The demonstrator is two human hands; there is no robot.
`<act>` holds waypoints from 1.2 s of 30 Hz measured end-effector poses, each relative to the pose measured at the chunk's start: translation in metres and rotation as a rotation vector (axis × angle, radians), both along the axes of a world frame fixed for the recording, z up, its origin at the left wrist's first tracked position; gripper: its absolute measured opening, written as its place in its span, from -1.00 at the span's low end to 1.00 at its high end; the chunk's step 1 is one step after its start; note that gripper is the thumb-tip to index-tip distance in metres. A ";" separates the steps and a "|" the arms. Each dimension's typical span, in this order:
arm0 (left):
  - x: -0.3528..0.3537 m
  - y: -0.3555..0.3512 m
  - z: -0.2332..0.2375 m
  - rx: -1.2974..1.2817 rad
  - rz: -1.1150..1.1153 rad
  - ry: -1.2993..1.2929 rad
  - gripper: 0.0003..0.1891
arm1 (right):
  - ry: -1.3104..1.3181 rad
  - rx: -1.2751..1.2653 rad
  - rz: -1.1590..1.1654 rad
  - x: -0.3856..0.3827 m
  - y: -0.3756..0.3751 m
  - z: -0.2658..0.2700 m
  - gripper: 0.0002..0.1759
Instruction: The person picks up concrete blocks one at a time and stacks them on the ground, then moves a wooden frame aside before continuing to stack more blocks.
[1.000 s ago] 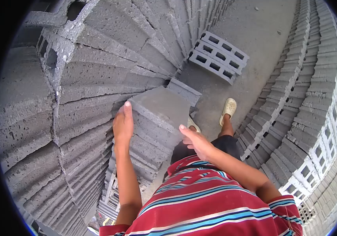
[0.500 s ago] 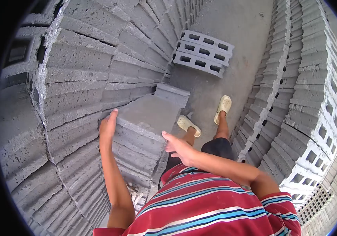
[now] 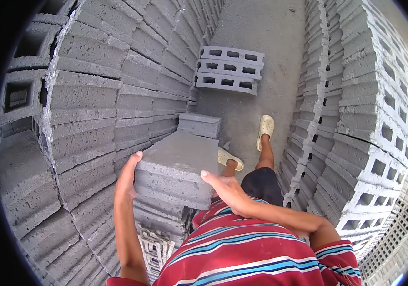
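A grey concrete block [image 3: 177, 155] with a flat top is gripped between my two hands in front of my body. My left hand [image 3: 128, 174] closes on its left end, the thumb at the top edge. On the right end, my right hand [image 3: 227, 190] has its thumb on the upper corner; its other fingers are mostly hidden behind the block. Beneath it stands a stack of more blocks [image 3: 158, 217], and the gripped block juts past that stack's right side. Just beyond lies another concrete block [image 3: 199, 125].
A tall wall of stacked blocks [image 3: 87, 90] rises on the left, another wall [image 3: 361, 124] on the right. Ahead, a low pile of hollow blocks [image 3: 230, 69] sits on the concrete floor [image 3: 270, 28]. My feet in cream clogs [image 3: 266, 128] stand between the walls.
The gripped block has come away from the stack's alignment and shifted slightly right, toward my body. Both hands have moved with it. The view has turned a little.
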State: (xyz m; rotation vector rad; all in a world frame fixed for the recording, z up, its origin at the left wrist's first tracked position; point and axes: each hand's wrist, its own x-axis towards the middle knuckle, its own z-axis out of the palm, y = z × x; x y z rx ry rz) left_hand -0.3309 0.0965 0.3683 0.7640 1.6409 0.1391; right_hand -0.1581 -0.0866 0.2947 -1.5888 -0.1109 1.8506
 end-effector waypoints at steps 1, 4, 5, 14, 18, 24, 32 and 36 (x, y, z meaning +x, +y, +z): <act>0.006 -0.001 0.009 0.006 0.035 0.042 -0.33 | -0.059 0.061 0.007 0.009 0.002 0.015 -0.27; 0.030 -0.008 0.040 0.092 0.008 0.032 -0.25 | -0.230 0.263 0.010 0.030 0.003 0.046 -0.25; 0.032 -0.008 0.043 0.133 0.000 0.034 -0.24 | -0.237 0.278 -0.009 0.037 0.003 0.051 -0.26; 0.114 -0.016 0.044 0.053 -0.149 -0.116 -0.15 | -0.507 0.285 -0.199 0.118 -0.007 0.078 -0.34; 0.150 -0.019 -0.016 -0.130 -0.121 -0.235 -0.25 | -0.660 0.118 -0.278 0.148 -0.003 0.040 -0.33; 0.203 -0.047 -0.165 -0.222 0.072 -0.324 -0.41 | -0.573 -0.102 -0.531 0.206 0.006 -0.101 -0.44; 0.259 -0.031 -0.324 -0.180 0.123 -0.119 -0.46 | -0.314 -0.103 -0.832 0.238 0.024 -0.287 -0.46; 0.276 -0.029 -0.366 -0.201 0.107 -0.081 -0.44 | -0.310 -0.164 -0.900 0.249 0.030 -0.358 -0.48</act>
